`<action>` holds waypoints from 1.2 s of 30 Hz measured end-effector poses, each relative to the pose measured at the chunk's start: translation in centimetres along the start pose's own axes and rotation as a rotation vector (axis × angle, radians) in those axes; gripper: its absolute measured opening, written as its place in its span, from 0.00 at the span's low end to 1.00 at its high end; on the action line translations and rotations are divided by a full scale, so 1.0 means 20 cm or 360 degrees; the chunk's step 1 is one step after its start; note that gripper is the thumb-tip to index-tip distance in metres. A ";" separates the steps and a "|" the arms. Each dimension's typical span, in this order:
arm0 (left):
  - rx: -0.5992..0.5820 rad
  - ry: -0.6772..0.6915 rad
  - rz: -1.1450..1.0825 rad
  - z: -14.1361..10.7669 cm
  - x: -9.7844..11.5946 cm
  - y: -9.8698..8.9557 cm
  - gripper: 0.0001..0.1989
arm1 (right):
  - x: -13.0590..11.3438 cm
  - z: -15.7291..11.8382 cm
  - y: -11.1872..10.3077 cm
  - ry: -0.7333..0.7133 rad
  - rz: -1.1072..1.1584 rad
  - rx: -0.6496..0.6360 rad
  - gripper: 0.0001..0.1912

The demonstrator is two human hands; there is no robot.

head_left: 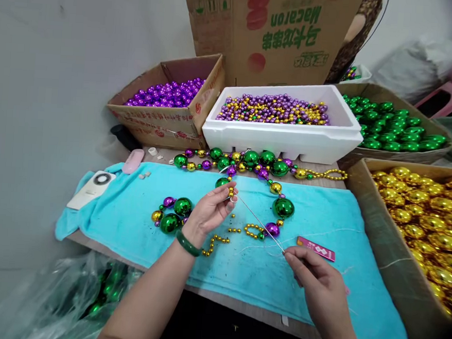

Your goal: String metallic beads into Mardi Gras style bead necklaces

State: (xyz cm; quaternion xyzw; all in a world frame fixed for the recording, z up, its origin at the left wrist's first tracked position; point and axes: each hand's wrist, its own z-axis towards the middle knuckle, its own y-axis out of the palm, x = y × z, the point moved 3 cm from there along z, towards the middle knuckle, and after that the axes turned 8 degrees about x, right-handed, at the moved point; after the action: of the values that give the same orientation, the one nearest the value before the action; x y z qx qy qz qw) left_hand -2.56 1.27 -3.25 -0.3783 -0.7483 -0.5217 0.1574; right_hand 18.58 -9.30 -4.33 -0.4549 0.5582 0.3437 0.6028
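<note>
My left hand (pixel 210 209), with a green bangle at its wrist, pinches small gold beads (pixel 231 191) on a bead string. From there a thin pale thread (pixel 259 221) runs taut, down and right, to my right hand (pixel 317 279), whose thumb and forefinger grip it. Beyond my hands curves a strand with green, gold and purple beads, including a large green bead (pixel 284 207). Its lower end has a purple bead (pixel 272 229) and a loop of small gold beads (pixel 253 229). Left of my left wrist lies a cluster with green beads (pixel 170 223), partly hidden by my hand.
A turquoise towel (pixel 129 230) covers the table; a phone (pixel 92 189) and a magenta packet (pixel 316 248) lie on it. Behind stand a carton of purple beads (pixel 152 117) and a white foam box (pixel 282 137). A carton of gold beads (pixel 376 237) stands right.
</note>
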 end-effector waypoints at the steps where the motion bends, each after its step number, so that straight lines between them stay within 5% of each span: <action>1: -0.0013 -0.0005 -0.0014 0.00 0.00 0.00 0.09 | 0.00 0.00 0.00 -0.0003 -0.0013 0.0007 0.10; 21: -0.0182 -0.0044 0.0523 -0.07 0.02 0.00 0.15 | 0.05 0.01 0.01 0.0041 -0.0042 -0.0052 0.11; 36: 0.0306 0.0121 0.0054 -0.05 0.02 0.00 0.14 | 0.05 -0.02 0.01 0.0034 -0.0036 -0.0091 0.12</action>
State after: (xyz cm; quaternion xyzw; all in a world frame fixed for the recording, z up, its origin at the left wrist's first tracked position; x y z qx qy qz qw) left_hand -2.95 0.47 -2.57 -0.3540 -0.7818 -0.4588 0.2301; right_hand 18.38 -9.67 -5.39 -0.4819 0.5493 0.3478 0.5875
